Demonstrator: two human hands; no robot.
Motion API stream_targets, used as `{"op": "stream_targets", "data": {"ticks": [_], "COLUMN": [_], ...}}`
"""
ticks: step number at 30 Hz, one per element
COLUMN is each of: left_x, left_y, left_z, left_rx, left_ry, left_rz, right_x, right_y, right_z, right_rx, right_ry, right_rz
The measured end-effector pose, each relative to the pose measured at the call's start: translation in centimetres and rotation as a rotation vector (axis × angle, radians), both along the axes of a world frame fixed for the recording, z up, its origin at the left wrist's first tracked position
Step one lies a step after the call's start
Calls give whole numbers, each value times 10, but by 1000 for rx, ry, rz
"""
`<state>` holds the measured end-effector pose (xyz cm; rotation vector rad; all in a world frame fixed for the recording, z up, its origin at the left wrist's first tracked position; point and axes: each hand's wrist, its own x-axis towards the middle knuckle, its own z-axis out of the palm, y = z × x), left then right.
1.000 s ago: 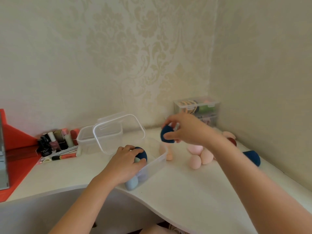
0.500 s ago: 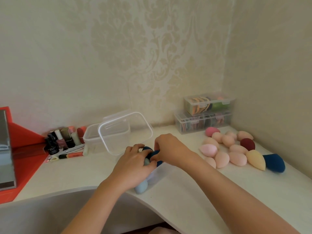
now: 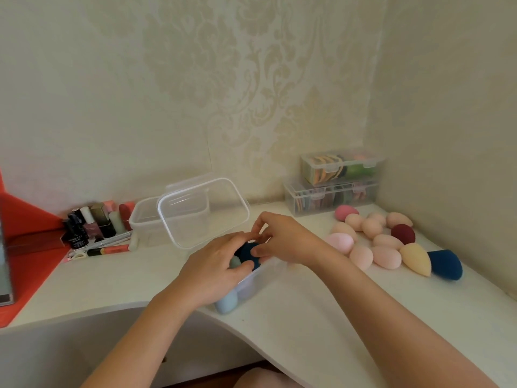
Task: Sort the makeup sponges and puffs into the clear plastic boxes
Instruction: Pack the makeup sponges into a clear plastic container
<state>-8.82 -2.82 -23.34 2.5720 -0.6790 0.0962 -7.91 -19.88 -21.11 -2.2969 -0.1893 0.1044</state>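
A clear plastic box [image 3: 264, 277] stands at the desk's front curve, its lid [image 3: 204, 211] tipped up behind it. Inside lie a light blue sponge [image 3: 226, 302] and others hidden by my hands. My left hand [image 3: 215, 271] curls over the box, thumb and fingers round a grey-green sponge [image 3: 234, 261]. My right hand [image 3: 282, 239] pinches a dark blue sponge [image 3: 246, 252] right beside it, over the box. To the right lies a heap of loose sponges: pink [image 3: 340, 242], peach [image 3: 386, 256], maroon [image 3: 402, 233], yellow [image 3: 415, 259] and dark blue [image 3: 444, 264].
Two shut clear boxes [image 3: 340, 166] with coloured puffs are stacked in the back right corner. A second, empty clear box [image 3: 145, 219] sits behind the lid. Nail polish bottles and cosmetics [image 3: 92, 225] cluster at the left by a red stand [image 3: 25, 247]. Walls close the back and right.
My right hand carried the dark blue sponge from the heap leftwards to the box and now meets my left hand there. The view has shifted right, baring the heap.
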Motion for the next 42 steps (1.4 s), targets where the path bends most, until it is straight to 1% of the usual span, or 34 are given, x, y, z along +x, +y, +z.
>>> {"op": "stream_targets", "data": {"ticks": [3,7,12,14,18,20,22,24,26,27,30,33,37,42], "left_x": [1,0,1,2,8,11,13,14,14,14,12,9,6,5], "left_y": [1,0,1,1,1,1,2,2,2,1,-1,-3,-3,-3], "left_z": [0,1,1,0,-4,-7,-9,-10,-10,-10,-7,-5,-3,-2], "left_rx": [1,0,-27,-15,18,45,54,55,57,55,55,40,47,42], "left_ry": [21,40,50,57,63,66,64,60,57,58,47,37,39,58], "left_rz": [-6,2,-13,-11,-8,2,6,4,7,10,7,11,23,30], "right_x": [-1,-4,-2,1,-4,-12,-21,-27,-34,-38,-52,-64,-74,-76], "right_y": [-1,0,17,19,7,-4,-20,-43,-71,-85,-125,-156,-177,-182], "right_z": [3,11,6,3,7,14,25,34,43,46,42,29,21,17], "right_rx": [-34,-216,-301,-270,-10,69,75,-29,-221,-318,-553,-786,-780,-872], "right_ry": [-34,-143,-125,-103,-4,-24,-75,-176,-255,-246,-57,114,327,373], "right_rz": [-10,-58,-57,-64,-43,-41,-85,-206,-378,-457,-565,-561,-560,-581]}}
